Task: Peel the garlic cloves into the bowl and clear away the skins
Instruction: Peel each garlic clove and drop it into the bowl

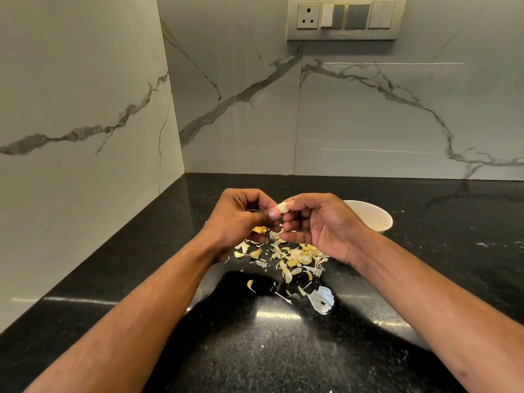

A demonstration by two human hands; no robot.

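A pale garlic clove [282,207] is pinched between the fingertips of both hands, held above the black counter. My left hand [241,219] grips it from the left with the thumb against it. My right hand [314,222] holds it from the right. Below the hands lies a scattered pile of yellowish garlic skins [295,258]. A larger white papery skin [321,300] lies nearer to me. The white bowl [371,217] stands behind my right hand, partly hidden by it; its contents are out of sight.
The black speckled counter [283,350] runs into a corner of grey-veined marble walls at left and back. A switch and socket panel [346,17] is mounted high on the back wall.
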